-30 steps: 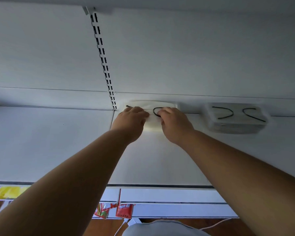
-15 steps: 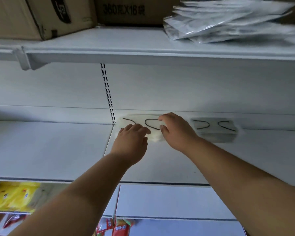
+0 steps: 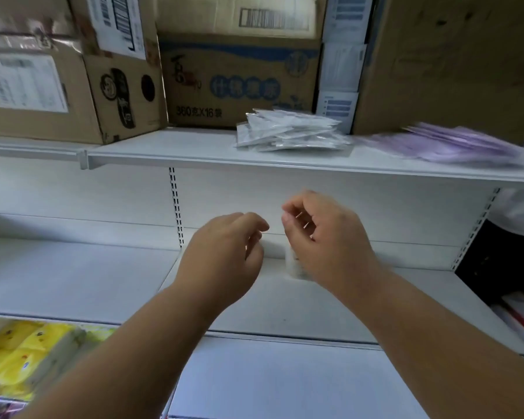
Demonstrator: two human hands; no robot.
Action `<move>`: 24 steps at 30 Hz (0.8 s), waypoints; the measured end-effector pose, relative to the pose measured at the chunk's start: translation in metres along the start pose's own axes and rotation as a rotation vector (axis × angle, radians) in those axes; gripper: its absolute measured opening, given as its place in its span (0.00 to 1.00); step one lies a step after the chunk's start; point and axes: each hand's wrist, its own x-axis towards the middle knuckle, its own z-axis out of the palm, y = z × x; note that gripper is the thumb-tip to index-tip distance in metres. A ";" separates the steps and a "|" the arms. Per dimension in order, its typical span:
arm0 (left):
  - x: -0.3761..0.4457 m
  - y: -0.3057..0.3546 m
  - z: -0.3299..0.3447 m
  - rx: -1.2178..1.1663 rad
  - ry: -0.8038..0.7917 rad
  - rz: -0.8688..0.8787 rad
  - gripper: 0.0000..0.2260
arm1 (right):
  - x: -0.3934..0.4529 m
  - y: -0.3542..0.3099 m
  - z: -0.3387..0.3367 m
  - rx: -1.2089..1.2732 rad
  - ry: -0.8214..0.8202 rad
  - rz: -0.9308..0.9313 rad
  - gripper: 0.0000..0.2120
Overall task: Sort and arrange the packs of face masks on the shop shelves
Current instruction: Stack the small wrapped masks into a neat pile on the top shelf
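Observation:
My left hand (image 3: 224,255) and my right hand (image 3: 324,246) hover side by side above the white middle shelf (image 3: 285,306). Their fingers are loosely curled and hold nothing. Between and behind them only a blurred sliver of a white mask pack (image 3: 294,266) shows at the back of that shelf; the rest is hidden by my right hand. On the upper shelf (image 3: 170,146) lies a loose pile of clear-wrapped white mask packs (image 3: 288,134). To its right lies a blurred spread of purple mask packs (image 3: 460,146).
Cardboard boxes (image 3: 236,80) line the back of the upper shelf, behind the mask piles. Yellow packets (image 3: 18,355) sit on the lower shelf at the left. A dark opening (image 3: 502,261) and red-edged goods lie past the right upright.
Both hands have let go of the white pack at the back of the middle shelf and lifted away from it. The view has tilted up, bringing the upper shelf and boxes into sight.

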 end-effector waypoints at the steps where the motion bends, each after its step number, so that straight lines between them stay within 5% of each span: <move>1: 0.003 0.010 -0.009 -0.010 0.012 0.005 0.13 | 0.006 -0.006 -0.011 0.004 0.041 -0.020 0.01; 8: 0.073 0.045 -0.061 0.023 0.034 0.101 0.12 | 0.084 -0.024 -0.049 -0.015 0.087 -0.074 0.03; 15: 0.163 0.008 -0.082 0.095 -0.029 0.033 0.12 | 0.166 0.002 -0.037 -0.109 0.085 0.132 0.04; 18: 0.203 -0.020 -0.070 0.100 -0.173 -0.079 0.12 | 0.194 0.027 -0.027 -0.209 -0.066 0.306 0.06; 24: 0.250 -0.047 -0.026 -0.268 -0.449 -0.502 0.09 | 0.215 0.060 -0.003 -0.326 -0.450 0.619 0.14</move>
